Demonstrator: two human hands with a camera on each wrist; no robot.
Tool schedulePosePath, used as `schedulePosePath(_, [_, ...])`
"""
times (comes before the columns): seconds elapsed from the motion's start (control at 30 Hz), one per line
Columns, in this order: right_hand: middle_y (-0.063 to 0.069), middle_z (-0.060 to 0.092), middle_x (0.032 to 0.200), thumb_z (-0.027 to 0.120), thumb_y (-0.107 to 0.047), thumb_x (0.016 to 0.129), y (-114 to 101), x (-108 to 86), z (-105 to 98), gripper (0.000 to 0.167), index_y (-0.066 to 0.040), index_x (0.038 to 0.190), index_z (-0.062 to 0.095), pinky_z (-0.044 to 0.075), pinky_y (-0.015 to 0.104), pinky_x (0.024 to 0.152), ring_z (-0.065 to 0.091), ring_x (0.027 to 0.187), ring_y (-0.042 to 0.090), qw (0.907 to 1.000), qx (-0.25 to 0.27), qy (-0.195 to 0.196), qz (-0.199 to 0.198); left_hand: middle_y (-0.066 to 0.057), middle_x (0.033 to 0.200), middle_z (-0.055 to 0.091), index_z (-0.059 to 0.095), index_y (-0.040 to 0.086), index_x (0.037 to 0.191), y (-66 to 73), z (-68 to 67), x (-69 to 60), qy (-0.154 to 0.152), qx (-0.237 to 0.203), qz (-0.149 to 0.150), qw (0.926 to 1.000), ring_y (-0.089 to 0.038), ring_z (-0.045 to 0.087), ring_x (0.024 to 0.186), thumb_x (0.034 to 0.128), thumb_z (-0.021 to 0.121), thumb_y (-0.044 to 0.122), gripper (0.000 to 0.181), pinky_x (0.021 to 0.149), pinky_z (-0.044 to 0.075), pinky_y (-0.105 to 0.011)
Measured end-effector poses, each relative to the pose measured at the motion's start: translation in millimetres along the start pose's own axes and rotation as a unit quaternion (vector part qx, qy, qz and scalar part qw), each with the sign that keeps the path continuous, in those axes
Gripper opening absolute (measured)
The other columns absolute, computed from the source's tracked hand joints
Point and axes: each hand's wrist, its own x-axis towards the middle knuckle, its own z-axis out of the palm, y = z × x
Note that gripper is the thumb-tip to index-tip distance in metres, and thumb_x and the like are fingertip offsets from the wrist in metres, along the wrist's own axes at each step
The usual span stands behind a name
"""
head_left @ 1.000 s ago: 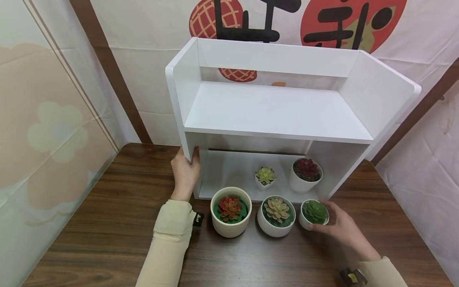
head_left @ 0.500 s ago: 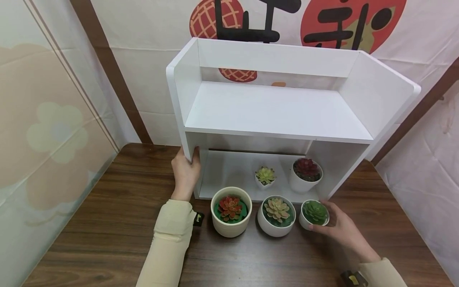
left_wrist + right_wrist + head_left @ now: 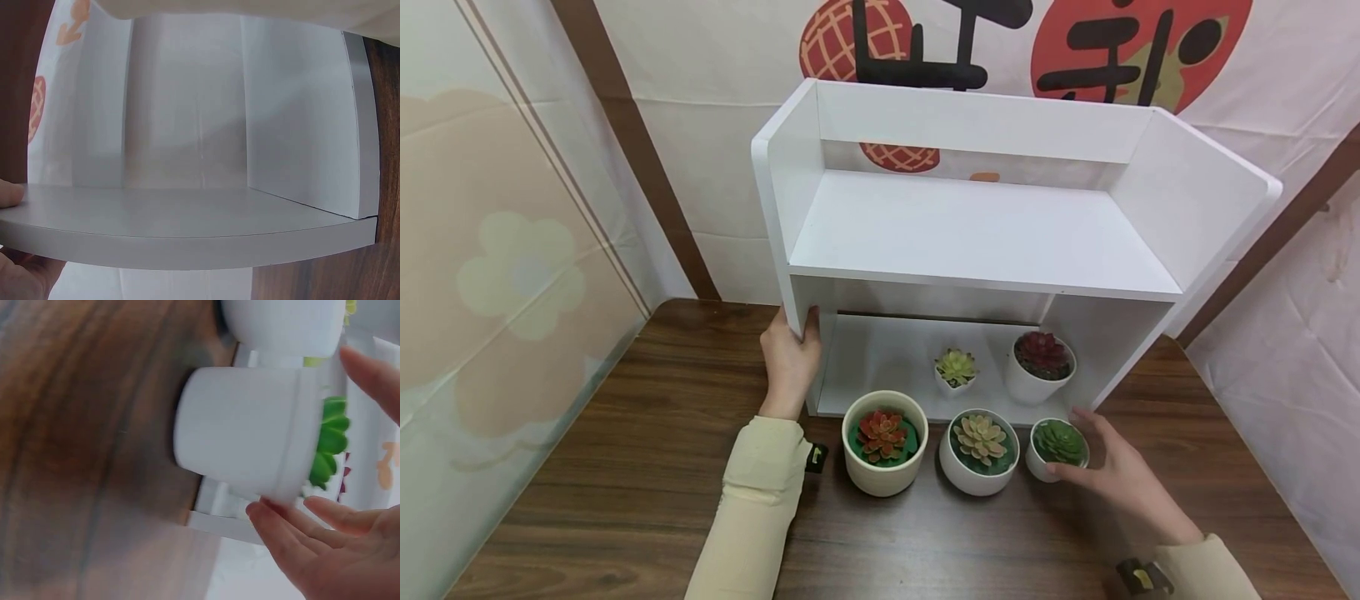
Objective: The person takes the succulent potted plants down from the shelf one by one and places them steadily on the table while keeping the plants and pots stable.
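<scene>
My left hand [image 3: 791, 360] grips the lower left side panel of the white shelf [image 3: 970, 229], thumb on the inner face. In the left wrist view, fingers [image 3: 28, 275] show on both sides of that panel [image 3: 187, 250]. My right hand [image 3: 1123, 471] is spread around the right side of a small white pot [image 3: 1042, 472] with a green succulent [image 3: 1059, 442]. In the right wrist view the thumb stands apart from this pot [image 3: 244, 425], and the fingertips are close to its rim; contact is hard to tell. The pot stands upright on the table.
A cream pot [image 3: 883, 482] with a red succulent and a white pot [image 3: 977, 482] with a pale one stand left of the green one. On the lower shelf board [image 3: 880, 350] are a small yellow-green succulent [image 3: 955, 367] and a dark red one [image 3: 1042, 354].
My right hand's fingers and thumb have loosened and spread slightly away from the green succulent's pot, which stays in place. My left hand holds the same spot on the shelf.
</scene>
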Motion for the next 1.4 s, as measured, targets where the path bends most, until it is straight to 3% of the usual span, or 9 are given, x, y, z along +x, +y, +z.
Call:
schedulePosePath(0.17, [0.029, 0.05, 0.136, 0.081, -0.042, 0.074, -14, 1.2, -7, 0.096, 0.003, 0.144, 0.032, 0.032, 0.061, 0.102, 0.044, 0.127, 0.046, 0.9999, -0.007, 0.003, -0.01, -0.03, 0.11, 0.066, 0.061, -0.009, 0.112, 0.7, 0.4, -0.1, 0.002, -0.002, 0.001, 1.0, -0.042, 0.064, 0.102, 0.094, 0.057, 0.01, 0.027, 0.084, 0.05, -0.056])
schedulePosePath(0.33, [0.03, 0.046, 0.139, 0.076, -0.044, 0.079, -29, 5.2, -13, 0.092, 0.004, 0.143, 0.032, 0.039, 0.058, 0.098, 0.047, 0.124, 0.048, 0.9998, -0.017, 0.0, -0.01, -0.03, 0.108, 0.066, 0.062, -0.01, 0.111, 1.9, 0.2, 0.1, 0.004, -0.004, 0.001, 1.0, -0.043, 0.065, 0.1, 0.0938, 0.057, 0.009, 0.026, 0.083, 0.05, -0.056])
schedulePosePath(0.47, [0.031, 0.044, 0.14, 0.074, -0.04, 0.083, -40, 12.4, -14, 0.086, 0.005, 0.143, 0.033, 0.041, 0.054, 0.099, 0.047, 0.124, 0.047, 0.9993, -0.003, -0.012, -0.034, -0.03, 0.108, 0.066, 0.062, -0.01, 0.112, 2.1, -0.3, 0.0, 0.002, -0.005, -0.002, 1.0, -0.043, 0.065, 0.099, 0.0942, 0.056, 0.009, 0.026, 0.081, 0.051, -0.056])
schedulePosePath(0.8, [0.024, 0.051, 0.137, 0.071, -0.034, 0.086, -56, 36.8, -5, 0.069, 0.001, 0.139, 0.044, 0.044, 0.05, 0.099, 0.052, 0.123, 0.041, 0.9961, 0.045, -0.01, -0.075, -0.031, 0.107, 0.066, 0.062, -0.01, 0.111, 0.1, 0.7, -0.2, 0.008, -0.004, 0.004, 1.0, -0.044, 0.064, 0.099, 0.0931, 0.057, 0.009, 0.026, 0.082, 0.05, -0.057])
schedulePosePath(1.07, [0.023, 0.055, 0.132, 0.07, -0.029, 0.088, -63, 47.6, 1, 0.059, 0.002, 0.134, 0.049, 0.046, 0.049, 0.096, 0.056, 0.118, 0.041, 0.994, 0.052, -0.017, -0.094, -0.031, 0.107, 0.066, 0.063, -0.009, 0.11, 0.9, 0.6, 0.1, 0.008, -0.006, 0.004, 0.9999, -0.044, 0.065, 0.099, 0.0934, 0.057, 0.009, 0.025, 0.082, 0.05, -0.057])
schedulePosePath(1.27, [0.024, 0.057, 0.13, 0.069, -0.025, 0.089, -69, 57.6, 6, 0.054, 0.003, 0.131, 0.052, 0.046, 0.048, 0.097, 0.057, 0.117, 0.04, 0.9913, 0.06, -0.037, -0.111, -0.03, 0.108, 0.066, 0.062, -0.009, 0.111, 1.0, 0.2, 0.4, 0.005, -0.003, 0.001, 1.0, -0.043, 0.065, 0.1, 0.0935, 0.057, 0.009, 0.026, 0.082, 0.05, -0.056])
schedulePosePath(1.4, [0.025, 0.057, 0.129, 0.068, -0.026, 0.089, -73, 65.6, 9, 0.053, 0.006, 0.129, 0.053, 0.047, 0.048, 0.096, 0.057, 0.116, 0.04, 0.9915, 0.055, -0.059, -0.102, -0.03, 0.109, 0.066, 0.062, -0.008, 0.112, 1.0, 0.2, -0.3, 0.002, -0.005, -0.002, 1.0, -0.043, 0.065, 0.1, 0.0939, 0.057, 0.01, 0.026, 0.082, 0.051, -0.056])
